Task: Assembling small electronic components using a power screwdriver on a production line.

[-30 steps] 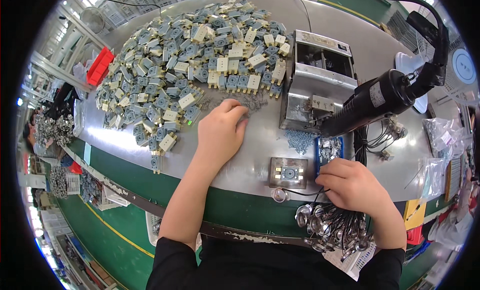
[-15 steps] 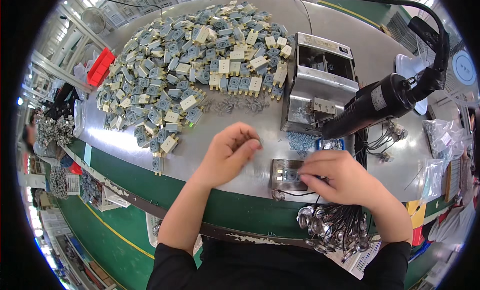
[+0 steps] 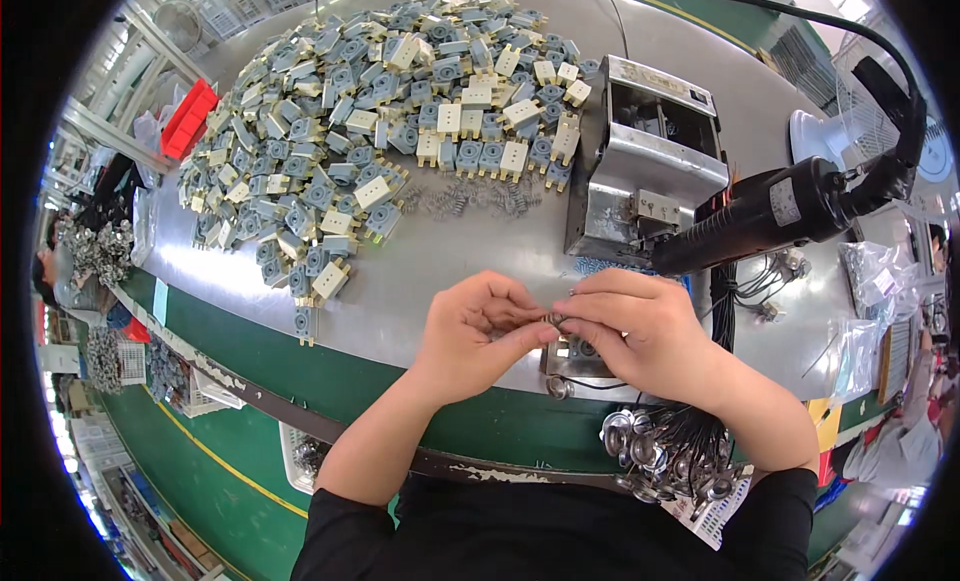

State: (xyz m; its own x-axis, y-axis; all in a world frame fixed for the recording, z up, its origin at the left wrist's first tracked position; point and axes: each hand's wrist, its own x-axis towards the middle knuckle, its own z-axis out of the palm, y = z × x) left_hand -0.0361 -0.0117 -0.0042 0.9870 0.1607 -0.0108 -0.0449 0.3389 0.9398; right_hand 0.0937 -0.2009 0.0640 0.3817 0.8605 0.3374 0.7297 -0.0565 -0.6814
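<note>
Centrally, left hand (image 3: 478, 331): thumb and forefinger reach rightward and pinch a small coil-like metal piece (image 3: 553, 320), the other fingers curled toward the palm.
Right hand (image 3: 648, 326): comes in from the opposite side, back of the hand up, fingers bent together and thumb below, its tips closed on the same piece; fine detail there is too small to tell.
Forearms: both rise from the lower edge in short black sleeves, the left slanting rightward, the right leftward.
Metal block (image 3: 577, 368): just below the meeting fingertips on the bench, partly covered by the right hand.
Round metal cap (image 3: 560, 387): near the block's lower edge, on a black cable.
Cable bundle (image 3: 672, 451): below the right hand, round metal ends hanging over the bench edge.
Power screwdriver (image 3: 755, 219): black, slanted, beyond the right hand, beside a metal box (image 3: 655, 161).
Loose springs (image 3: 468, 199): beyond the left hand, beside a heap of grey-and-cream housings (image 3: 375, 111).
</note>
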